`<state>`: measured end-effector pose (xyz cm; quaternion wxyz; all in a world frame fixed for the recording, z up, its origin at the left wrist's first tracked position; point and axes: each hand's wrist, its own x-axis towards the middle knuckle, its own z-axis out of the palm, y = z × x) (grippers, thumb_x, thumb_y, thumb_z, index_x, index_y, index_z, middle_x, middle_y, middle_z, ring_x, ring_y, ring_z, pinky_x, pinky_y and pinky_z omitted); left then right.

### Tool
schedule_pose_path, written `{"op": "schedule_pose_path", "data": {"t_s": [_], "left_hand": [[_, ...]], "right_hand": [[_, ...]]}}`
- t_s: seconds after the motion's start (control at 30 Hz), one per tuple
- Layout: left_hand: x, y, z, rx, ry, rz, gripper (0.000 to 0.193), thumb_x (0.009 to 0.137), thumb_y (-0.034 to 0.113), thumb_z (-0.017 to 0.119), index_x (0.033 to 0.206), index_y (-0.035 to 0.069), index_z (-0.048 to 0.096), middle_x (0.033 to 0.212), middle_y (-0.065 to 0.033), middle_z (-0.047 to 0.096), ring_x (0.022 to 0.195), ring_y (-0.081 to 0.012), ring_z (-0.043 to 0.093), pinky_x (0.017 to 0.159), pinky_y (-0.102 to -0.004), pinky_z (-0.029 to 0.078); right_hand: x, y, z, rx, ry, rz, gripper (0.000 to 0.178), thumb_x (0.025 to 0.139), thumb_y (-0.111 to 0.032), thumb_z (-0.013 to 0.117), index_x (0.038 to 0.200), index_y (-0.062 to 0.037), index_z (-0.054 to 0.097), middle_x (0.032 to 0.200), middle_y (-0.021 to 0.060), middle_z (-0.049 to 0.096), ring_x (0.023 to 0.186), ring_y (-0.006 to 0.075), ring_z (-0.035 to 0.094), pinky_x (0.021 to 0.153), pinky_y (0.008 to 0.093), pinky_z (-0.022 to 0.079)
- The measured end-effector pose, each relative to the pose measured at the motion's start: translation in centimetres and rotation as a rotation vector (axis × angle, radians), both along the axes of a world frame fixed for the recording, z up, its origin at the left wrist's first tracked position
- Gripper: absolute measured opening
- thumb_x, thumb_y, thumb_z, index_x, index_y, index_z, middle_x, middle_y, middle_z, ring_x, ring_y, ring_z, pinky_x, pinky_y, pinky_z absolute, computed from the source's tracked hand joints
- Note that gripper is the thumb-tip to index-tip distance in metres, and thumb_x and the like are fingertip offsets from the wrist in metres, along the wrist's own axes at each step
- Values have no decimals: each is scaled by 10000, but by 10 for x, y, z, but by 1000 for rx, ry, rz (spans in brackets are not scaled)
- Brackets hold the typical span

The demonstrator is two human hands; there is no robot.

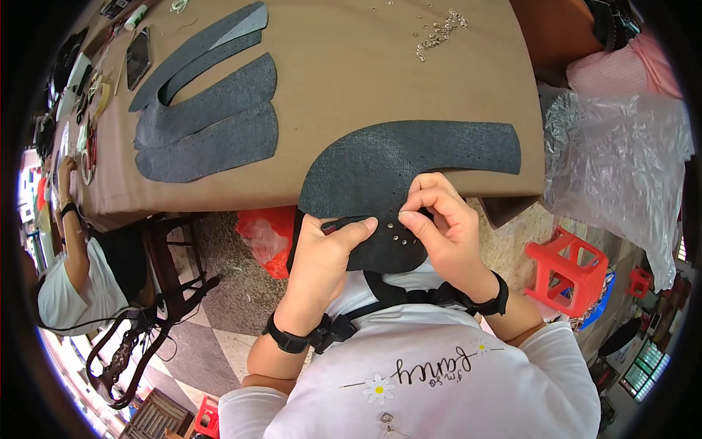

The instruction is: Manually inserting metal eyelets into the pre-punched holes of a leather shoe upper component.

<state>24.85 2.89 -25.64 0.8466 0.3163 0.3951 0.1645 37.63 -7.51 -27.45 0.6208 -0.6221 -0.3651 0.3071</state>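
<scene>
A curved dark grey piece of leather-like sheet (365,164) lies partly on the table and hangs over its front edge toward me. Rows of tiny holes run along it. My left hand (327,252) grips the hanging part at its left side, thumb on top and fingers hidden beneath. Several small shiny metal studs or eyelets (395,237) sit in the sheet between my hands. Just right of them, my right hand (444,223) is closed in a pinch, thumb against forefinger, right at the sheet's surface. Whatever lies between those fingertips is too small to make out.
Similar dark pieces (212,143) lie at the table's left, near a phone (137,58). Loose shiny bits (442,31) are scattered at the far right. Clear plastic sheeting (614,154) and a red stool (567,271) stand right; another person's arm (73,234) shows left.
</scene>
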Motion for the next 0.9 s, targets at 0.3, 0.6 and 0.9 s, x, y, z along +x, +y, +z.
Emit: {"op": "schedule_pose_path", "data": {"t_s": [0.3, 0.6, 0.9], "left_hand": [[2, -6, 7, 170, 44, -28, 306, 764, -63, 597, 1064, -6, 586, 1000, -74, 638, 890, -148, 616, 794, -281, 495], [-1, -19, 4, 453, 89, -46, 170, 825, -19, 569, 981, -58, 624, 917, -79, 671, 836, -117, 613, 746, -259, 479], [9, -29, -4, 541, 90, -5, 176, 818, -41, 578, 991, -56, 612, 935, -82, 666, 830, -123, 616, 747, -257, 486]], "right_hand": [[-3, 1, 4, -50, -280, -50, 92, 756, 56, 644, 794, -5, 586, 825, 74, 508, 671, 146, 504, 600, 259, 422], [-10, 2, 12, -247, -62, -128, 156, 757, 43, 641, 754, 0, 491, 706, 81, 505, 624, 162, 514, 544, 266, 402], [-6, -3, 4, -252, -251, -145, 203, 762, 7, 653, 683, 15, 467, 660, 78, 495, 554, 132, 482, 513, 243, 376]]}}
